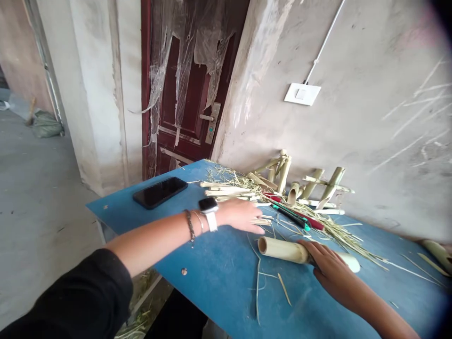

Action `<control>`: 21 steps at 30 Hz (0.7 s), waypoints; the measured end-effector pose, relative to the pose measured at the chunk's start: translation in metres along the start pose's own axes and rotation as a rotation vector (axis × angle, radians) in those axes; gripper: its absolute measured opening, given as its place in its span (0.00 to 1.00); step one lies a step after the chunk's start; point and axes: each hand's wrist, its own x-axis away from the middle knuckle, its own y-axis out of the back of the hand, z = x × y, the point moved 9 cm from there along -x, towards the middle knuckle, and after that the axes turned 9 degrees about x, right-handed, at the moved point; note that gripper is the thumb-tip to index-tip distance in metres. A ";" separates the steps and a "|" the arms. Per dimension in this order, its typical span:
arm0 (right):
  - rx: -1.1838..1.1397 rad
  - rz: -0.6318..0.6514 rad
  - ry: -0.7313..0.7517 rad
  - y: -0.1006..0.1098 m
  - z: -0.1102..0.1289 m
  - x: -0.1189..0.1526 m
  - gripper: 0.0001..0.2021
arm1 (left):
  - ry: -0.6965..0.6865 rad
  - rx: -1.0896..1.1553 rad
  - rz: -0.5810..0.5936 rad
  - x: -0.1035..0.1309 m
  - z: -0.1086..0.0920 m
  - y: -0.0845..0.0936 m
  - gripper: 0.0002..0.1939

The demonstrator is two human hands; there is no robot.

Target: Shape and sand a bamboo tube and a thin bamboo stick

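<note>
My left hand (242,215), with a white-strapped watch (209,209) on its wrist, stretches over the table among thin bamboo strips (263,220). Its thumb and fingers are apart, with strip ends showing between them; no firm grip is visible. A short, hollow bamboo tube (282,249) lies on its side, its cut end facing left. Over the tube's right half my right hand (326,263) is curled, palm down. Something dark shows beneath its fingers, too hidden to name. A bundle of cut bamboo strips (229,190) lies just beyond my left hand.
On the blue table (219,282) lie a black phone (160,192), a green-and-black tool (291,216), a red-handled tool (312,221) and bamboo shavings (339,235). Joined bamboo pieces (282,172) stand against the wall. Behind the table is a dark red door (187,94).
</note>
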 end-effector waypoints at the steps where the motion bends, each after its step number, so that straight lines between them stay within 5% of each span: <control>1: -0.001 0.001 0.004 0.001 0.001 0.000 0.29 | 0.022 -0.007 0.004 0.006 0.011 0.003 0.20; 5: -0.023 0.002 0.006 0.003 0.004 0.001 0.28 | 0.131 -0.016 0.060 0.024 0.051 -0.010 0.19; 14: -0.065 0.030 -0.002 0.010 0.007 0.001 0.29 | 0.066 -0.023 -0.042 0.027 0.048 -0.026 0.17; 18: -0.078 0.047 -0.017 0.012 0.009 -0.002 0.27 | 0.079 -0.014 -0.065 0.012 0.055 -0.017 0.16; 21: -0.073 0.052 -0.037 0.014 0.011 -0.004 0.27 | 0.098 -0.070 -0.042 -0.020 0.063 -0.007 0.12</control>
